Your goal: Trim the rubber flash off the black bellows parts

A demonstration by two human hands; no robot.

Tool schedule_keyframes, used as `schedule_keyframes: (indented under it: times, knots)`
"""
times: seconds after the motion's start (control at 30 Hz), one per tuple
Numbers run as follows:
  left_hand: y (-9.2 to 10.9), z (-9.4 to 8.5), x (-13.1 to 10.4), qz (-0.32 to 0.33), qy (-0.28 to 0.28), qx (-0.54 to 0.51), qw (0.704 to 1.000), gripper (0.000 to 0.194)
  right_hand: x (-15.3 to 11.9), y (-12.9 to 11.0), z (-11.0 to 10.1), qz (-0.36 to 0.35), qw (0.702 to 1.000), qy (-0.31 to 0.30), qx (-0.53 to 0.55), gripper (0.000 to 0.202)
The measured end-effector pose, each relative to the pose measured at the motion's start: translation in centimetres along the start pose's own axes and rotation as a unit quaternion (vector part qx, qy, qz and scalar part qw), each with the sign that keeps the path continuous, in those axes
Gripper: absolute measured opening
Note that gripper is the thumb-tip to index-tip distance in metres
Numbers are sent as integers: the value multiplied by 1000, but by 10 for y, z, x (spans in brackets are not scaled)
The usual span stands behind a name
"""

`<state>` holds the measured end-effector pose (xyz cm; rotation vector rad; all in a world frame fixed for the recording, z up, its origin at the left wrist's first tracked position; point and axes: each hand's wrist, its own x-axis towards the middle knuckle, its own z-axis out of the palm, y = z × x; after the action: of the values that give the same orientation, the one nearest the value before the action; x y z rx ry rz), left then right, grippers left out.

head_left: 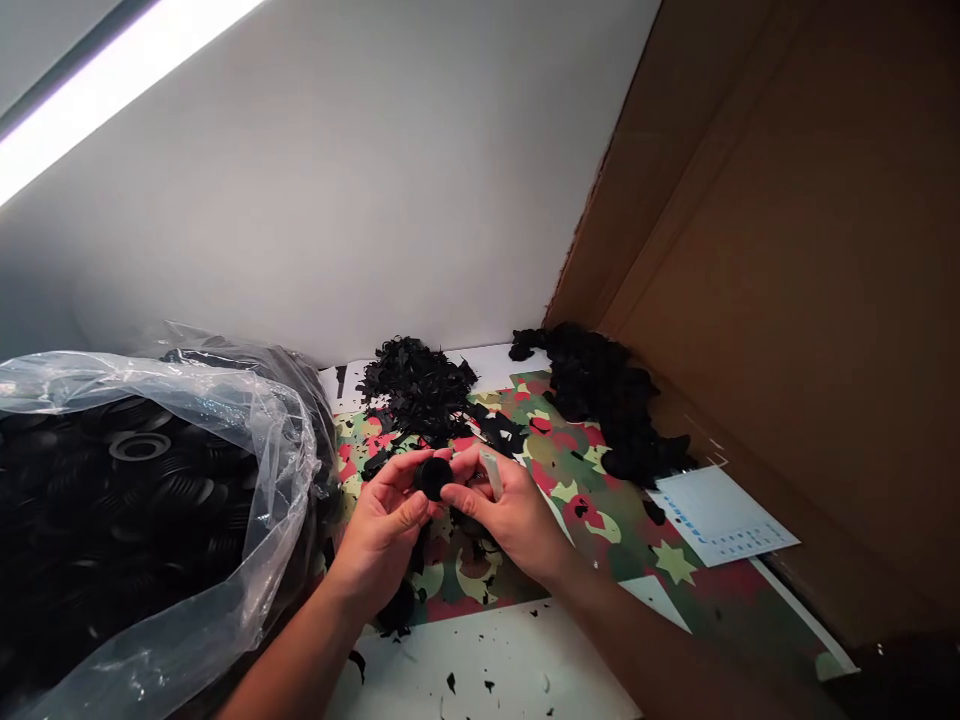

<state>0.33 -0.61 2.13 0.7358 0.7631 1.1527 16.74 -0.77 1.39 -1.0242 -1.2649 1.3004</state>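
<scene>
A small round black rubber part (433,479) is held between both hands above the patterned sheet. My left hand (386,515) grips its left side with thumb and fingers. The thumb and fingers of my right hand (510,510) touch its right side, and a pale, thin tool (492,474) sticks up from between the right fingers; its lower end is hidden. Black scraps (416,390) lie heaped just beyond the hands.
At left, a clear plastic bag (281,480) holds many black rings. Another black heap (607,400) lies at right, near a white printed card (727,515) and a tall cardboard wall (787,300). Small scraps dot the white surface (465,660) in front.
</scene>
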Motion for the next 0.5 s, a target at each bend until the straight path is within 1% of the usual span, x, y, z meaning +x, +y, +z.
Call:
schedule_keyframes:
  times: [0.07,0.13,0.2,0.23,0.3,0.4,0.5]
  knots:
    - [1,-1,1,-1,-9,7,1000,34,-1,1,-1,-62,996,32,-62,21]
    - [1,-1,2,12,-8,31,999,37,-1,1,-4,-147,980,53,-121,9]
    - [2,-2,3,25,-6,88,996,43,-2,0,-7,-217,963,55,-149,9]
    - [2,-2,3,30,-4,126,992,45,-2,0,-8,-232,959,54,-153,10]
    - [3,-2,1,34,3,200,979,41,-3,-1,-8,-216,962,60,-154,11]
    - [4,0,-4,53,16,262,963,34,-4,0,-5,-147,976,70,-144,5]
    - [4,1,-7,85,22,290,953,30,-4,3,-2,-96,987,68,-109,19]
